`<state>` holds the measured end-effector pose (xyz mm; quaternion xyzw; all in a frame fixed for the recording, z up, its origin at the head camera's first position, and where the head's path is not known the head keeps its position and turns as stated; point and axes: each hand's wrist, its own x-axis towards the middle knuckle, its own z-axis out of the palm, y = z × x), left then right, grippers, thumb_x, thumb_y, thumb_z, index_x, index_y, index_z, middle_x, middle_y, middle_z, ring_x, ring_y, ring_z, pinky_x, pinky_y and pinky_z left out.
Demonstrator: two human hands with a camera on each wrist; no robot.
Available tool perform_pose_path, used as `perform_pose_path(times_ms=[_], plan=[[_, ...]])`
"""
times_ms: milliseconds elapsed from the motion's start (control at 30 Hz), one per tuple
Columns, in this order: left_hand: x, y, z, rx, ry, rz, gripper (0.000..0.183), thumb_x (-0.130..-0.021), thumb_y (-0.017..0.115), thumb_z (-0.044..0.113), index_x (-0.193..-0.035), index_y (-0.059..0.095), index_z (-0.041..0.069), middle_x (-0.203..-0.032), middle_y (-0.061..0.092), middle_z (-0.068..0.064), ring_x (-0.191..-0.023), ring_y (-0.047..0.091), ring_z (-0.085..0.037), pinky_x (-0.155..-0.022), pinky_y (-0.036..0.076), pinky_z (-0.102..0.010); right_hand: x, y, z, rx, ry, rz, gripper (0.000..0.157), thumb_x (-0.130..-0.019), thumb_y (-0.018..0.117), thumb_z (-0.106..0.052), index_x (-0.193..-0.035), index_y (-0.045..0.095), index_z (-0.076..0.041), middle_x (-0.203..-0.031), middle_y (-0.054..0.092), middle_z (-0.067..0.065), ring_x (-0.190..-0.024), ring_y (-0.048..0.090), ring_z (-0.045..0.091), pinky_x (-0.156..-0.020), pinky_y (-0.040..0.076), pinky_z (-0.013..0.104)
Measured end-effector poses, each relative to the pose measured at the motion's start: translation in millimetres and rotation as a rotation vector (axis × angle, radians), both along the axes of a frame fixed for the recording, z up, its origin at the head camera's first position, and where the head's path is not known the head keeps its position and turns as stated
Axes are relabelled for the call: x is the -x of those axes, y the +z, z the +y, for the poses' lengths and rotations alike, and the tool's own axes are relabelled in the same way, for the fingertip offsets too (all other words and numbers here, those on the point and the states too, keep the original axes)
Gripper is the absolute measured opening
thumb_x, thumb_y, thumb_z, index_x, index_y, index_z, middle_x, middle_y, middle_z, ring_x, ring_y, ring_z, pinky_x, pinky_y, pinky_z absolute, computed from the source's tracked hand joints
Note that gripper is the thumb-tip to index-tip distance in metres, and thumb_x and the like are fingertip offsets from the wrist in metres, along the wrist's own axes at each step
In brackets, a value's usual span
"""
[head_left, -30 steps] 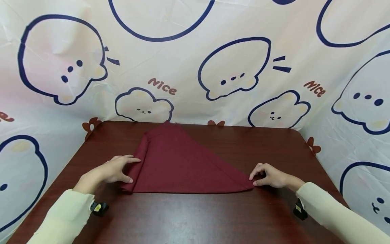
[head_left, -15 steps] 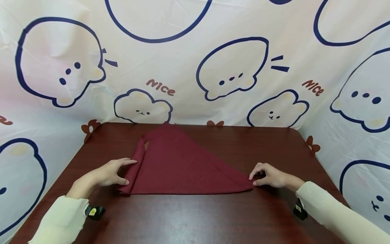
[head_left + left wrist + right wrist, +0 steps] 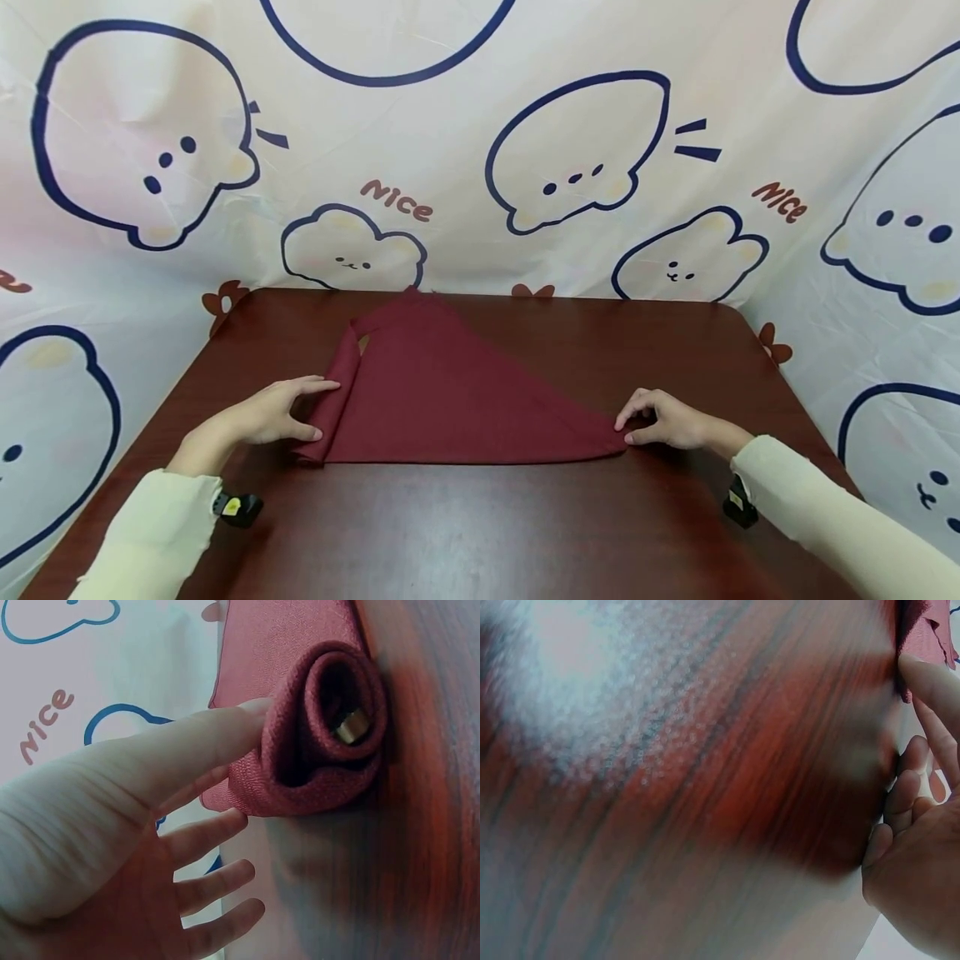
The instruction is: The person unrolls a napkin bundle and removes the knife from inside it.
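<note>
A dark red cloth (image 3: 450, 400) lies on the table, tapering to a corner at the right. Its left edge is rolled into a loose tube (image 3: 339, 392). My left hand (image 3: 262, 417) rests thumb and forefinger against the outer side of that roll, its other fingers extended below in the left wrist view. From there the roll's open end (image 3: 367, 750) shows coiled layers, with a small gold-coloured patch (image 3: 351, 726) inside that I cannot identify. My right hand (image 3: 671, 419) pinches the cloth's right corner between thumb and fingers; in the right wrist view only a bit of cloth (image 3: 928, 634) shows.
The dark brown wooden table (image 3: 480, 533) extends in front of the cloth and to both sides. A white fabric backdrop (image 3: 465, 167) with blue cartoon outlines hangs round its back and sides. Black wrist cameras sit under both cuffs.
My left hand has shifted slightly left with the roll, and a small gap has opened beside the roll's far end. The right hand stays at its corner. The head view tilts a little.
</note>
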<state>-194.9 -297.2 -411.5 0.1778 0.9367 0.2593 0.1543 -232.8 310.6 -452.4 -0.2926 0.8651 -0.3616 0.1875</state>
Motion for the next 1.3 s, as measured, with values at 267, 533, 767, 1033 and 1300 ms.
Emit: perform_pose_path(times_ms=[267, 533, 767, 1033, 1300], plan=[[-0.4, 1.0, -3, -0.006, 0.003, -0.002, 0.074, -0.080, 0.085, 0.020, -0.144, 0.052, 0.001, -0.150, 0.039, -0.038, -0.137, 0.036, -0.058, -0.104, 0.037, -0.073, 2.2, 2.7, -2, -0.003, 0.012, -0.003, 0.014, -0.087, 0.080, -0.019, -0.100, 0.077, -0.014, -0.100, 0.064, 0.006, -0.094, 0.052, 0.008, -0.082, 0.043, 0.025], [-0.2, -4.4, -1, -0.041, 0.014, -0.004, 0.074, -0.081, 0.084, 0.019, -0.145, 0.051, 0.003, -0.151, 0.038, -0.037, -0.138, 0.035, -0.057, -0.105, 0.036, -0.073, -1.2, 7.1, 1, 0.005, 0.003, -0.004, 0.013, -0.088, 0.079, -0.016, -0.100, 0.077, -0.012, -0.100, 0.063, 0.007, -0.092, 0.052, 0.009, -0.081, 0.043, 0.025], [-2.8, -4.8, -1, -0.050, 0.012, -0.008, 0.074, -0.081, 0.084, 0.017, -0.145, 0.050, 0.001, -0.149, 0.042, -0.035, -0.137, 0.037, -0.056, -0.106, 0.037, -0.072, -2.8, 5.1, 0, 0.021, 0.014, -0.020, 0.014, -0.087, 0.079, -0.016, -0.100, 0.077, -0.011, -0.099, 0.064, 0.008, -0.093, 0.052, 0.009, -0.081, 0.042, 0.025], [-4.1, -0.4, 3, -0.025, 0.019, 0.099, 0.069, -0.083, 0.082, 0.021, -0.142, 0.053, 0.000, -0.145, 0.050, -0.032, -0.135, 0.043, -0.053, -0.105, 0.039, -0.070, -1.7, 4.2, -1, 0.022, 0.010, -0.010, 0.013, -0.087, 0.079, -0.016, -0.100, 0.077, -0.011, -0.099, 0.063, 0.008, -0.092, 0.051, 0.008, -0.080, 0.041, 0.025], [-8.3, -0.6, 21, -0.033, 0.037, 0.174, 0.060, -0.089, 0.077, 0.025, -0.141, 0.055, 0.003, -0.148, 0.046, -0.033, -0.136, 0.038, -0.055, -0.105, 0.035, -0.074, -3.6, 2.8, -2, 0.024, 0.008, -0.002, 0.013, -0.087, 0.079, -0.015, -0.099, 0.076, -0.010, -0.099, 0.063, 0.008, -0.093, 0.052, 0.008, -0.080, 0.041, 0.024]])
